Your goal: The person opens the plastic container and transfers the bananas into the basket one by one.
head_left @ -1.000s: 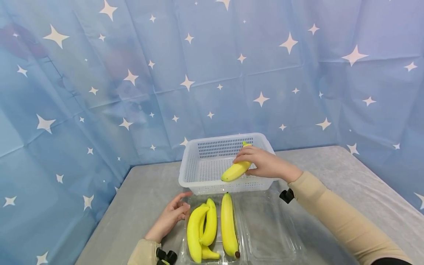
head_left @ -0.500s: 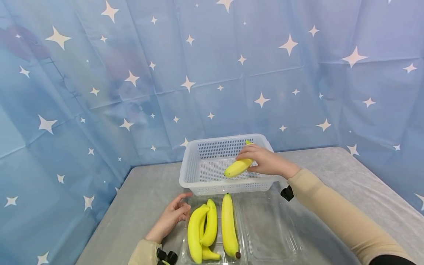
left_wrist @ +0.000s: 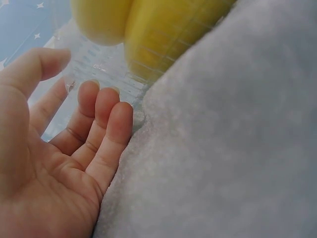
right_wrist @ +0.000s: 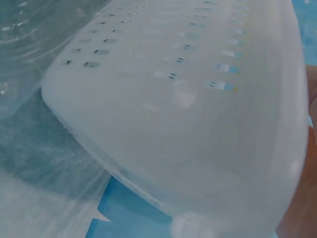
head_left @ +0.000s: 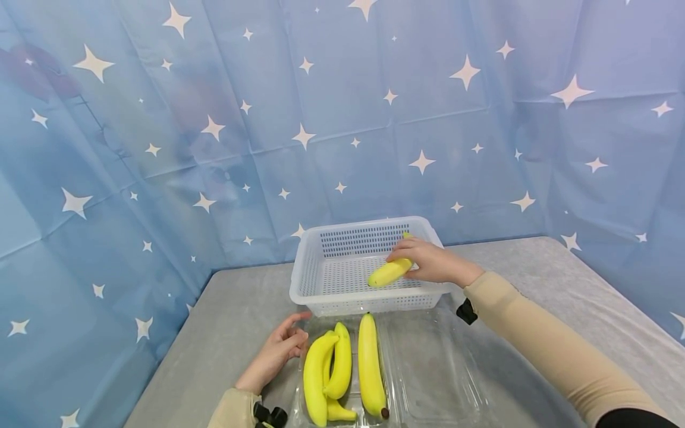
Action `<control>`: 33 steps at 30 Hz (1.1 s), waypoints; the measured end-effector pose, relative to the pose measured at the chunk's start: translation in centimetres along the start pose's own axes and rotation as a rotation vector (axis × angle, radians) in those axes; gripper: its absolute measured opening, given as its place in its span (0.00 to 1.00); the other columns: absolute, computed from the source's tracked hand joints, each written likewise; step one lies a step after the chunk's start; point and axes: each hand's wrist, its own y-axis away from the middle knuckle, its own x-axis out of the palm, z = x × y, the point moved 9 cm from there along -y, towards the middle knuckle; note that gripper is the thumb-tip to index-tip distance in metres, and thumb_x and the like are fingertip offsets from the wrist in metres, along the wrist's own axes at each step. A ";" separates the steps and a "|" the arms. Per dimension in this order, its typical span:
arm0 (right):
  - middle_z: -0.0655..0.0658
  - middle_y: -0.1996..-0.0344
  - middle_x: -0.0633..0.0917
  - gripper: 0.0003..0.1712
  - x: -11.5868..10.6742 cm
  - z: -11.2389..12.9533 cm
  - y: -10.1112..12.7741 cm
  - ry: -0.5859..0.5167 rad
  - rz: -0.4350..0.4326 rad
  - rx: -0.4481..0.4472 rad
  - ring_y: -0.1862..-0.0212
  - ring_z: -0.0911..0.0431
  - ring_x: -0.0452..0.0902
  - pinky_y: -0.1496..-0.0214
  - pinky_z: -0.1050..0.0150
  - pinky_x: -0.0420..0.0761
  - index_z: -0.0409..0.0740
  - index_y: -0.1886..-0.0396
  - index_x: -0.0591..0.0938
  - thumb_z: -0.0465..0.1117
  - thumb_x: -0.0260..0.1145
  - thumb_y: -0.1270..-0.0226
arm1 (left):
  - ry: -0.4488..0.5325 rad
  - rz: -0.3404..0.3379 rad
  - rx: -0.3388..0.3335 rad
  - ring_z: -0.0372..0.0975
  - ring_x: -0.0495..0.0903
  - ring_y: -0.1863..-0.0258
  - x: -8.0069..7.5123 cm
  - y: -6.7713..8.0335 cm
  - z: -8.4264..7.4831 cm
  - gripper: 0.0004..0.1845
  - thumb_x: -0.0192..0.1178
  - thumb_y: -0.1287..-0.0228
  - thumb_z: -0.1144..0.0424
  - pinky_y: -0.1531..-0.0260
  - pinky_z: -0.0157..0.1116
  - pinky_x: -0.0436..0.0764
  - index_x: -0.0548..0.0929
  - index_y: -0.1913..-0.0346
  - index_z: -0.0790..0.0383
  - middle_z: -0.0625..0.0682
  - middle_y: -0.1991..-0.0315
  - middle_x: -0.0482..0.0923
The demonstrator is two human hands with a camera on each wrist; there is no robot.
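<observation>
Lowered since a second ago, the banana (head_left: 390, 272) in the right hand (head_left: 432, 263) now sits inside the one white basket (head_left: 321, 285).

One grey table (head_left: 225, 333) carries that basket and one clear clamshell tray (head_left: 428, 368) holding three bananas (head_left: 342, 368); right fingers curl around the fourth banana, while the left hand (head_left: 275, 352) rests relaxed against the tray's edge.

The head view looks forward and down from above at the table (head_left: 225, 333), with the basket (head_left: 321, 285) and tray (head_left: 428, 368) in full. The left wrist view sits low on the table (left_wrist: 237, 148), very close, facing the tray's edge (left_wrist: 99, 64). The right wrist view presses up against the basket's outer wall (right_wrist: 188, 124); each wrist view shares 1 of those things with the head view.
</observation>
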 end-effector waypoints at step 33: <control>0.47 0.50 0.81 0.25 3.3 -2.7 0.4 -0.015 0.094 0.087 0.44 0.46 0.72 0.42 0.48 0.72 0.44 0.47 0.83 0.29 0.72 0.47 | -0.020 -0.018 -0.008 0.38 0.76 0.73 0.0 -0.1 0.1 0.28 0.56 0.29 0.64 0.67 0.36 0.80 0.63 0.30 0.63 0.51 0.68 0.75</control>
